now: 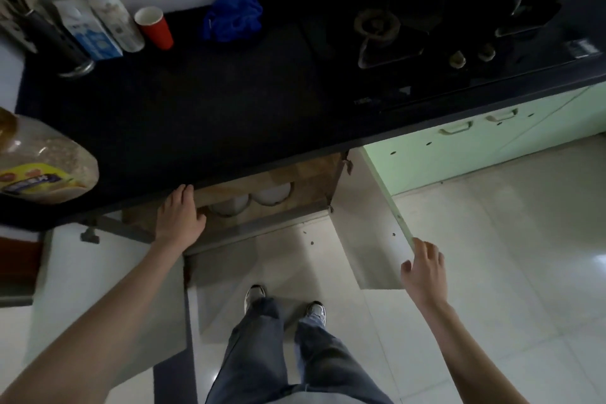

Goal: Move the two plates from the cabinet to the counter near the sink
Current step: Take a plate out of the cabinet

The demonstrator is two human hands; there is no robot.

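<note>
Two white plates lie side by side on the wooden shelf of the open cabinet under the counter: the left plate (229,205) and the right plate (273,194). Both are partly hidden by the counter edge. My left hand (179,215) reaches into the cabinet opening just left of the left plate, fingers apart, holding nothing. My right hand (424,267) touches the outer edge of the swung-out right cabinet door (364,223), fingers spread. The dark counter (213,102) stretches above the cabinet.
On the counter stand a red cup (154,27), a milk carton (89,31), a white bottle (108,8), a blue cloth (233,16), a large jar (39,161) at the left and a gas stove (426,36) at the right. The left cabinet door (98,289) also stands open. My feet are on the tiled floor.
</note>
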